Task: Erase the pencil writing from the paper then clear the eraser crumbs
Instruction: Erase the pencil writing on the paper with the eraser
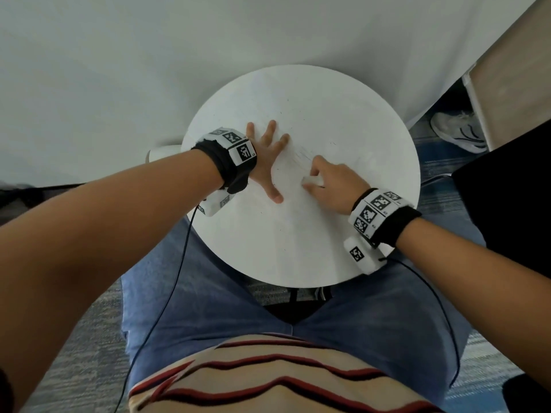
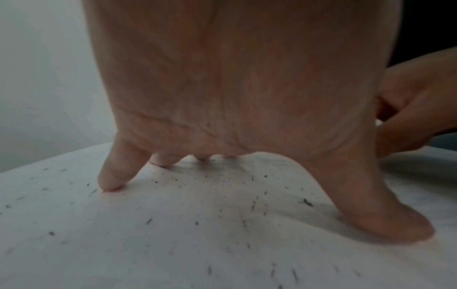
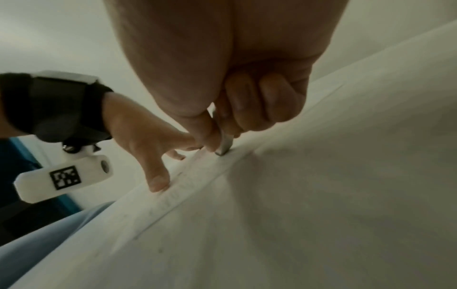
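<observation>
The left hand (image 1: pixel 265 162) is spread flat, fingers straight, pinning the paper (image 1: pixel 286 210) to the round white table (image 1: pixel 387 162) toward its left edge. The right hand (image 1: pixel 331 181) pinches the white eraser (image 1: pixel 311 180) between thumb and curled fingers, its lower end pressed onto the sheet just beside the left thumb. Faint pencil writing (image 1: pixel 304 155) still shows near the table's middle, just ahead of the eraser, so the rubbing looks unfinished.

Dark eraser crumbs (image 2: pixel 306 202) lie scattered under and around the left palm, and that is risk 1: should the pinning hand slide, it would probably grind them into grey smears. Risk 2: the sheet is white on white and its edges are hard to make out, so a hard stroke away from the pinning fingers could buckle or crease it where nothing holds it. Risk 3: the eraser's tip looks greyed in the right wrist view, and a dirty tip may smudge rather than lift.
</observation>
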### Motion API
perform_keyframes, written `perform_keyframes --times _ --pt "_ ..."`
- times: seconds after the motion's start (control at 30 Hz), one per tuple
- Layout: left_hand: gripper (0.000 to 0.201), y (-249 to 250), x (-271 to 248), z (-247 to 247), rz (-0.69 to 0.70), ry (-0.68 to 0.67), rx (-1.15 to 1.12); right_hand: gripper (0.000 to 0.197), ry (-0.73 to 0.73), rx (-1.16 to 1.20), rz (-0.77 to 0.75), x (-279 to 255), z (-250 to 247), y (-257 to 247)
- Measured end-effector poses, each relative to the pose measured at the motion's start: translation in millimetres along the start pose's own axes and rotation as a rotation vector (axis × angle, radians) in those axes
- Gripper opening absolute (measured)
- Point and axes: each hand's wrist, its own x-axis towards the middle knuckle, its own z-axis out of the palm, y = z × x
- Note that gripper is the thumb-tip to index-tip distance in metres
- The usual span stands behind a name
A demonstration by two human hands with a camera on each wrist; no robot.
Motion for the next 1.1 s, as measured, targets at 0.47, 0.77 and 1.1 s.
perform_keyframes --times 0.47,0.77,1.1 --pt "0.155 0 6 6 -0.006 -0.008 -0.032 0.023 -0.047 -0.180 -0.091 -23 23 -9" --pt "0.149 4 -4 2 0.003 0.010 0.003 0.018 -0.044 -0.178 -0.125 -22 20 -8" --pt "0.155 2 4 4 -0.004 -0.012 -0.010 0.024 -0.066 -0.121 -0.099 -25 5 -14"
